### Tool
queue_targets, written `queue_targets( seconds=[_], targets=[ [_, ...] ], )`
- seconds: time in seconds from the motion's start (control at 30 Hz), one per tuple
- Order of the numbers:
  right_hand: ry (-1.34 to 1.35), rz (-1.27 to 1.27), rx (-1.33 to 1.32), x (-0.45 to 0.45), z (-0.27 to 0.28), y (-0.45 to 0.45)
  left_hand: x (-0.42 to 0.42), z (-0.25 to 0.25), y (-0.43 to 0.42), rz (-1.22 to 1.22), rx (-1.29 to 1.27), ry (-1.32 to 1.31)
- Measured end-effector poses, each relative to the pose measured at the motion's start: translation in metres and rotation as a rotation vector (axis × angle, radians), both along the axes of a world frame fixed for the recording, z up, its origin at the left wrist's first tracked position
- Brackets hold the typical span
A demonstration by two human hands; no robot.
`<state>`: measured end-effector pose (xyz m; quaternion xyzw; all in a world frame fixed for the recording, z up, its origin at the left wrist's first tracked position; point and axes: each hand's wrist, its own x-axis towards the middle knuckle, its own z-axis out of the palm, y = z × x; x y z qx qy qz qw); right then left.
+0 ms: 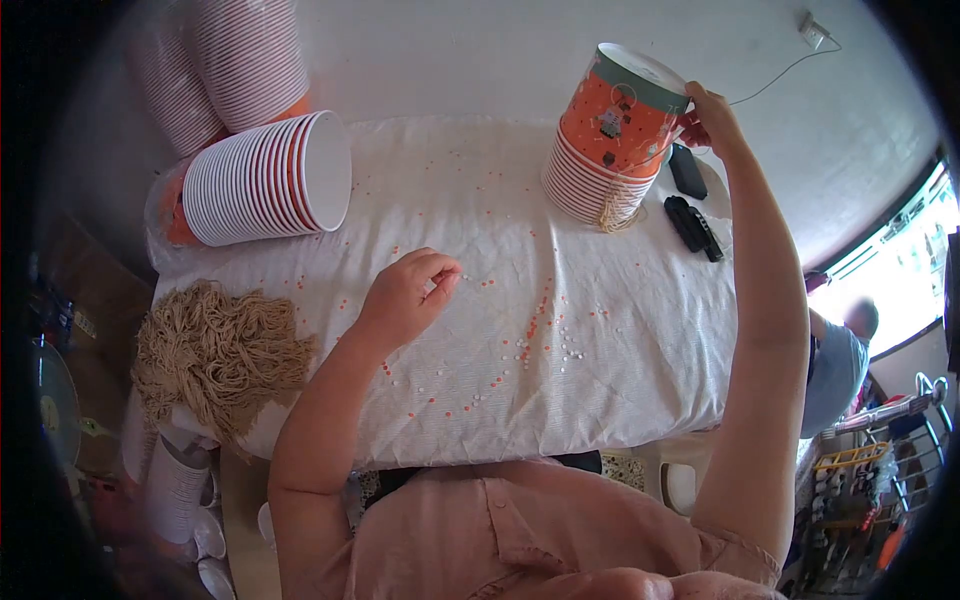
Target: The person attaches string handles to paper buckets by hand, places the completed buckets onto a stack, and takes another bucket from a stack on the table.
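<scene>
My right hand [704, 118] is at the upper rim of an orange paper bucket [618, 118] with a green band, its fingers closed around the edge. That bucket stands on top of a stack of nested white-rimmed buckets [590, 182], and some thin tan string [622, 203] hangs down its front. My left hand [415, 290] is over the middle-left of the cloth-covered table, thumb and fingertips pressed together; whether anything is between them is too small to make out.
A stack of buckets [262, 182] lies on its side at the left, with bagged stacks [245, 62] behind. Tan string [218, 355] is heaped at the left edge. A black hole punch [693, 228] and dark phone [687, 171] lie right. Paper dots dot the cloth [450, 375]. A person [838, 375] is far right.
</scene>
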<state>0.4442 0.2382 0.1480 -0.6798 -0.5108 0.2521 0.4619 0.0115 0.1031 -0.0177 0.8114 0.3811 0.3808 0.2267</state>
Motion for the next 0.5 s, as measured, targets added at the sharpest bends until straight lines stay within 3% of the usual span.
queue_targets(
  seconds=[0.5],
  targets=[
    [-0.105, 0.008, -0.101, 0.003, -0.010, -0.003, 0.003, -0.001, -0.001, -0.003, -0.026, -0.005]
  ],
)
